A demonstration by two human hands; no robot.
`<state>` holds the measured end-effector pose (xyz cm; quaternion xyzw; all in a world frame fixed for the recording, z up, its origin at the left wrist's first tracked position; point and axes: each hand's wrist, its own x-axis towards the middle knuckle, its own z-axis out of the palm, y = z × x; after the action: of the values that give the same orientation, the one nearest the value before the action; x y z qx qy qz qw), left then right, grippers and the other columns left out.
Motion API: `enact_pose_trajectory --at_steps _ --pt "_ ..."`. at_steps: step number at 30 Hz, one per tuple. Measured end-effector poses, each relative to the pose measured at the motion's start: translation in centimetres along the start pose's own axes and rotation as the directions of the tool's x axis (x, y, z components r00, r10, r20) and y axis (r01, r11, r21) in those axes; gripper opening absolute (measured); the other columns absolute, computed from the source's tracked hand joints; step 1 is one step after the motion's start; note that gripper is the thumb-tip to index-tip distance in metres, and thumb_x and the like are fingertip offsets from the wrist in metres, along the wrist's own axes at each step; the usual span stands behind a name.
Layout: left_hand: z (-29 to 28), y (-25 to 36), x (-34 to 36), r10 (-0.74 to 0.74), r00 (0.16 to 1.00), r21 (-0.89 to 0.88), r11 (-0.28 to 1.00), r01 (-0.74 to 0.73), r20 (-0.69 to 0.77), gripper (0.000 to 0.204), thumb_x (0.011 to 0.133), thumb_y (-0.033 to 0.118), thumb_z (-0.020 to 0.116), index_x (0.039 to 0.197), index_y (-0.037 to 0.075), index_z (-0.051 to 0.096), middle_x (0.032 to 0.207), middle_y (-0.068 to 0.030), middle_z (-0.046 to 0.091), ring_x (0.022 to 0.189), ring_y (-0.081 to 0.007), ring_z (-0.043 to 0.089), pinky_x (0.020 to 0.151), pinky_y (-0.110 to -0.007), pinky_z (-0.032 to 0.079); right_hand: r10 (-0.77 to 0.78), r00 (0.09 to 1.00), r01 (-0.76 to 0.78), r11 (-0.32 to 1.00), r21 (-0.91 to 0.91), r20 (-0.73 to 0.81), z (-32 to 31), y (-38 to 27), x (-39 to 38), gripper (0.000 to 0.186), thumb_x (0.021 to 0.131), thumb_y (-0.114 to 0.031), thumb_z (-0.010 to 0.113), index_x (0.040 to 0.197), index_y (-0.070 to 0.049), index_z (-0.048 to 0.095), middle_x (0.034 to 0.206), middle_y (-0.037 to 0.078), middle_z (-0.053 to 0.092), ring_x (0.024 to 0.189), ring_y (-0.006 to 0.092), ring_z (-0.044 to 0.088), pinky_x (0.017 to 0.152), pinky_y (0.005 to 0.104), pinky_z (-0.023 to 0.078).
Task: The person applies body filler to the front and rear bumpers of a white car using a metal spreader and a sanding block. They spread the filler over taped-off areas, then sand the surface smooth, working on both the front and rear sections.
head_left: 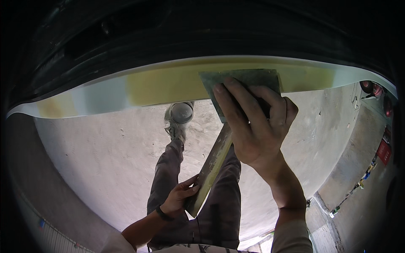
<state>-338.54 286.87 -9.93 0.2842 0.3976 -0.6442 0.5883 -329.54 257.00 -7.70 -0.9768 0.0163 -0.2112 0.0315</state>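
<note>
A flat, dark grey-green rectangular spreader (263, 78) lies against the curved panel edge (168, 80), which carries yellow filler and pale grey-blue patches. My right hand (257, 135) grips the spreader, fingers stretched over its face; the thumb is mostly hidden. Lower down, at the middle, my left hand (180, 197) is closed around the lower end of a long narrow board (209, 170). The board slants up to the right, with yellowish putty along one edge and pale smears on its dark face. Its upper end reaches just below the spreader, partly behind my right hand.
A round grey tin (181, 113) stands on the pale floor (105, 156) near my shoe (174, 131), below the panel. Dark bodywork (190, 33) spans the top. Red objects (384, 152) and small coloured items lie along the right side.
</note>
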Motion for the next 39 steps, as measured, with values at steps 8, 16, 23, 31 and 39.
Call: enact_pose_trajectory --at_steps 8,16,23,31,39 --pt "-4.0 3.5 -2.0 -0.017 0.996 0.054 0.998 0.022 -0.092 0.056 0.103 0.010 0.063 0.155 0.001 0.044 0.121 -0.0027 0.069 0.098 -0.0066 0.066 0.087 -0.023 0.053 -0.008 1.000 0.008 0.998 -0.058 -0.013 1.9 -1.2 1.6 0.037 0.090 -0.021 0.066 0.126 -0.020 0.078 0.129 -0.008 0.070 0.111 0.0189 0.055 0.098 0.0398 0.036" --pt "-4.2 3.7 -1.7 0.008 0.997 0.086 0.996 -0.002 -0.076 0.049 0.103 0.012 0.062 0.150 0.006 0.050 0.101 -0.0025 0.070 0.073 -0.0116 0.069 0.065 -0.029 0.059 0.020 0.997 -0.023 0.999 -0.037 -0.069 2.6 -1.3 0.4 0.037 0.080 -0.029 0.070 0.116 -0.024 0.080 0.123 -0.011 0.070 0.105 0.0185 0.056 0.088 0.0425 0.036" --pt "-4.7 3.7 -1.7 0.017 0.992 0.103 0.995 -0.004 -0.125 0.053 0.103 0.012 0.061 0.154 0.007 0.046 0.095 -0.0039 0.069 0.066 -0.0151 0.068 0.064 -0.031 0.059 0.121 0.988 -0.124 0.992 0.021 0.097 0.1 -4.8 -6.0 0.034 0.086 -0.030 0.068 0.116 -0.019 0.080 0.119 -0.007 0.074 0.105 0.0198 0.055 0.088 0.0421 0.037" --pt "-2.4 4.2 -1.0 0.055 0.974 -0.007 0.998 -0.054 0.221 0.060 0.106 0.013 0.056 0.161 0.007 0.034 0.081 -0.0024 0.063 0.060 -0.0116 0.061 0.057 -0.032 0.051 0.395 0.884 -0.466 0.791 0.397 0.250 -3.2 -6.9 -15.3 0.041 0.078 -0.005 0.069 0.117 -0.013 0.079 0.120 0.001 0.073 0.100 0.0210 0.059 0.086 0.0370 0.045" --pt "0.0 3.7 0.2 0.017 0.970 0.037 0.999 -0.027 0.242 0.067 0.106 0.019 0.057 0.164 0.008 0.026 0.071 -0.0018 0.058 0.050 -0.0108 0.052 0.055 -0.029 0.046 0.566 0.809 -0.577 0.709 0.405 0.160 -1.5 -4.6 -17.1 0.044 0.074 0.004 0.069 0.116 -0.009 0.078 0.119 0.004 0.071 0.102 0.0237 0.064 0.087 0.0384 0.046"
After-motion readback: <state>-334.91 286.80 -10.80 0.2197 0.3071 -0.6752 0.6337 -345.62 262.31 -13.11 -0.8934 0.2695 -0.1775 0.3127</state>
